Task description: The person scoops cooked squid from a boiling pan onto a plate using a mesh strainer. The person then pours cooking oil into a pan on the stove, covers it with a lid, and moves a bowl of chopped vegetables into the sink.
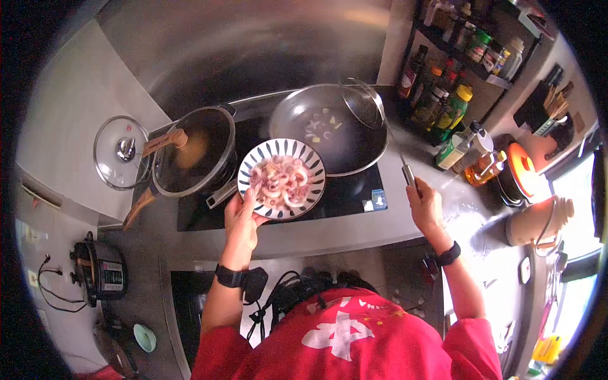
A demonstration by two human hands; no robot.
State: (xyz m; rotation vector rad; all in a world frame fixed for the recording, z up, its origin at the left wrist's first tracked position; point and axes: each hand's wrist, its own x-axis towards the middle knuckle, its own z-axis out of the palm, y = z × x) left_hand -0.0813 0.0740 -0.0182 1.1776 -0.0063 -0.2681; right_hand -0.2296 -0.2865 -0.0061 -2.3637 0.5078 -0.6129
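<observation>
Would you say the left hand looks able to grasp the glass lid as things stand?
Probably not: the left hand holds the plate, and the pot stands between it and the lid.

This is a kitchen: a wok point(292, 117) and a deep pot point(218, 136) sit on a black cooktop point(354, 193) before a metal backsplash point(253, 47), seasoning bottles point(455, 109) crowd one corner, and an electric pressure cooker point(111, 277) stands at left.

part of the wok point(358, 142) was hidden by the plate point(280, 147), whose rim was partly covered by the left hand point(241, 221); the red shirt point(405, 351) was cut off below.
</observation>
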